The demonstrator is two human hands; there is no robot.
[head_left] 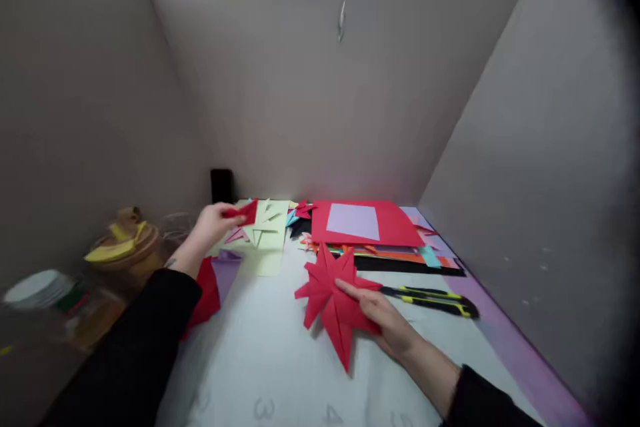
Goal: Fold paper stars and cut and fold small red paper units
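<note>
So there's a bunch of stuff around the big red paper star (327,293). The yellow-and-black cutter (430,301) is the closest clutter, right up by its right-hand points, can't tell if they touch. Behind the star is a red sheet (395,223) with a lilac square (353,221) on it, over more coloured paper and black sheets. Back left of the star there's a pale green sheet (273,260) with small folded bits on it, and left of it some purple paper (227,273). Way off left are blurry containers (127,247). The left hand (215,223) reaches out back left of the star, fingers pinched on a small folded red piece (249,213). The right hand (383,317) comes in from the star's near right, index finger stretched toward the middle, the others curled. Star's right under that hand, over the white desk (260,347), but I can't tell if it's gripped or just pressed.
</note>
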